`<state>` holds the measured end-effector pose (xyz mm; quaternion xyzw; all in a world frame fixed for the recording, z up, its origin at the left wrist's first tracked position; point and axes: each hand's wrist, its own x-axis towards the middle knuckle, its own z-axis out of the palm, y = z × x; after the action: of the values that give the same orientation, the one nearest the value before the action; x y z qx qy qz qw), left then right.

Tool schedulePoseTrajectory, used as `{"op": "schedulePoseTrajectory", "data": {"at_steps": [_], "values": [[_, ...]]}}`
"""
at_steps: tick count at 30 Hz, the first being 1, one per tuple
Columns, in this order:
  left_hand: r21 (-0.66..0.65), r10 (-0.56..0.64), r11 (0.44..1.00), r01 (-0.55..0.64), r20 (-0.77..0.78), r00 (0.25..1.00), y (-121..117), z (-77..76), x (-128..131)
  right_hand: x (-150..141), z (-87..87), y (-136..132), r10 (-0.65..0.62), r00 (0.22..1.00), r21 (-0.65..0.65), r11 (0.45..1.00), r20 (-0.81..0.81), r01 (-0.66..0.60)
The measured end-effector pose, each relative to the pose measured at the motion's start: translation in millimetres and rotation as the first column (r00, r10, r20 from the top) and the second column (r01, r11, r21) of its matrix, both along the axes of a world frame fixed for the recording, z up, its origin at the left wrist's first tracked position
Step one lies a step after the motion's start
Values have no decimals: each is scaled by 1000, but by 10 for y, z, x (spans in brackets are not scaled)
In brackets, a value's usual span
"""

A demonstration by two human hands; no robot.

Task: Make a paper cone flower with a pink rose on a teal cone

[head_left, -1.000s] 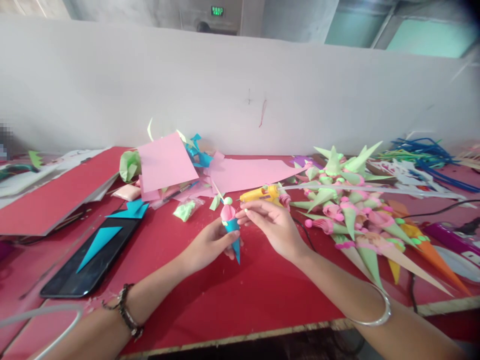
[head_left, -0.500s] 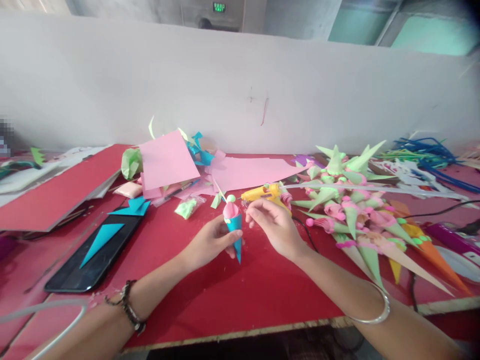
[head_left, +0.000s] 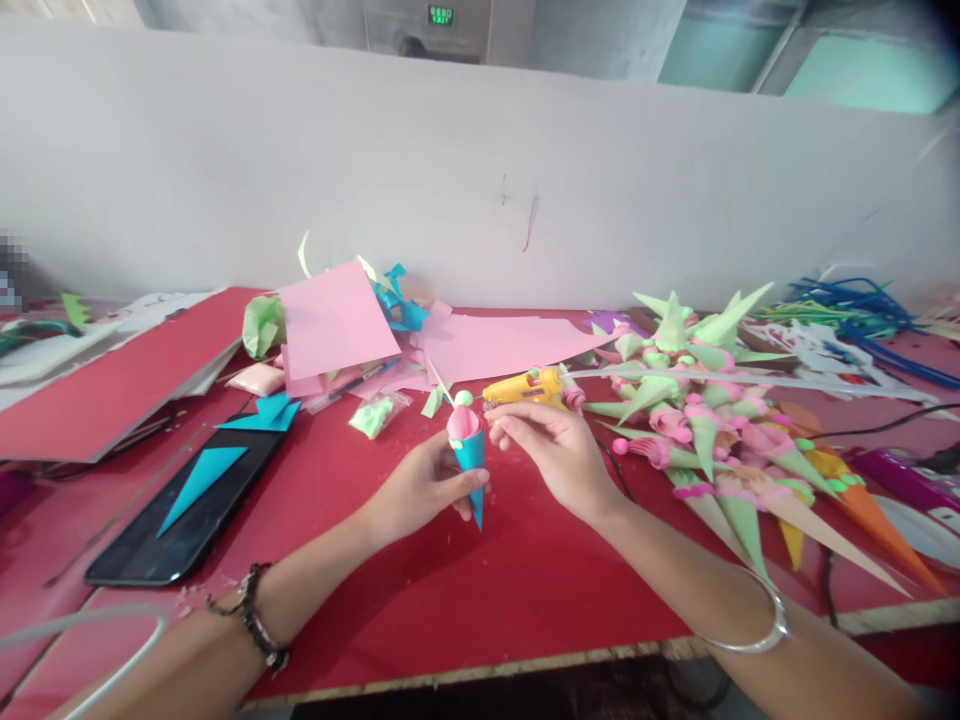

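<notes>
My left hand (head_left: 424,480) is closed around a blue paper cone (head_left: 471,462), held upright with its tip down. Rolled pink paper (head_left: 463,424) fills the cone's mouth, topped by a pale green ball (head_left: 463,398); small green dabs sit on the rim. Just right of the cone, my right hand (head_left: 551,450) has thumb and fingers pinched together; whatever is between them is too small to make out. Behind that hand lies a yellow glue gun (head_left: 525,386) with a long clear glue stick in its back, its nozzle pointing left toward the cone.
Many finished paper cones (head_left: 705,430) are heaped on the right. A black phone (head_left: 187,500) carrying blue paper pieces lies left. Pink sheets (head_left: 341,320) and a bag of green clay (head_left: 377,413) are behind my hands. A white partition (head_left: 450,190) rises at the back.
My right hand's fingers have shifted slightly left and come closer together near the glue gun's nozzle. The left hand and cone have hardly moved.
</notes>
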<state>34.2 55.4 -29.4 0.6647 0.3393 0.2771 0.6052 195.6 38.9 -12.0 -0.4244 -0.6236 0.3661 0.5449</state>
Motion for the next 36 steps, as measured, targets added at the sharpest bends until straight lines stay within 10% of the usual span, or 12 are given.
{"op": "schedulePoseTrajectory", "data": {"at_steps": [24, 36], "values": [[-13, 31, 999, -31, -1, 1000, 3, -12, 3, -25, -22, 1, 3, 1000, 14, 1000, 20, -3], [-12, 37, 999, -37, -7, 999, -40, -18, 34, -37, -7, -46, 1, 955, 223, 972, 296, -70]]}}
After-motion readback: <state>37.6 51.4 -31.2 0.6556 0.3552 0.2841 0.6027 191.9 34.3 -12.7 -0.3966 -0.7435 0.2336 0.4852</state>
